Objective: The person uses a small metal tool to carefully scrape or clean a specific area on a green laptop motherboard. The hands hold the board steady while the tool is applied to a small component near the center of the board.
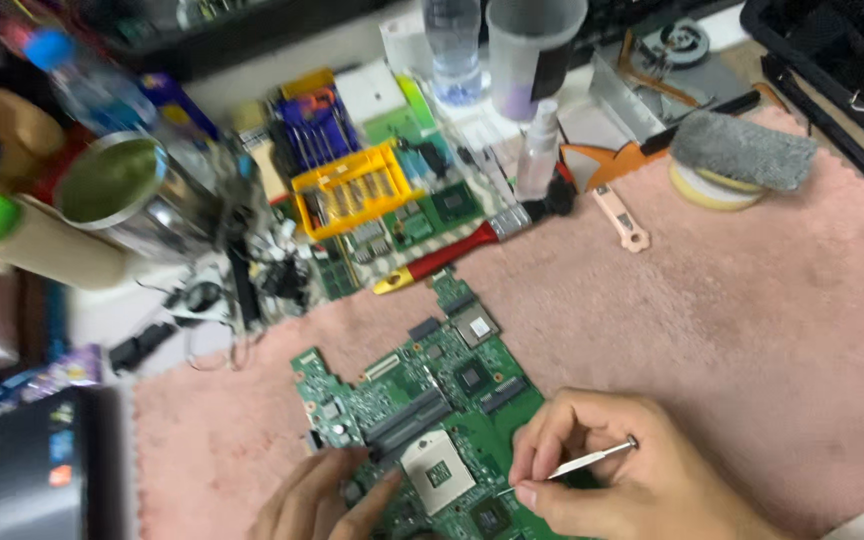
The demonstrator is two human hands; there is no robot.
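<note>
A fluffy pink mat (pixel 752 300) covers the tabletop, and a green laptop circuit board (pixel 422 400) lies on its near part, just in front of the person. The step in hand looks like fine work beside the square grey processor socket (pixel 436 470); the next move likely calls for steady, light tip placement. The left hand (pixel 322 500) rests on the board's near edge, fingers loose, holding nothing. The right hand (pixel 602 475) pinches a thin metal tool (pixel 592 460), its tip near the socket.
</note>
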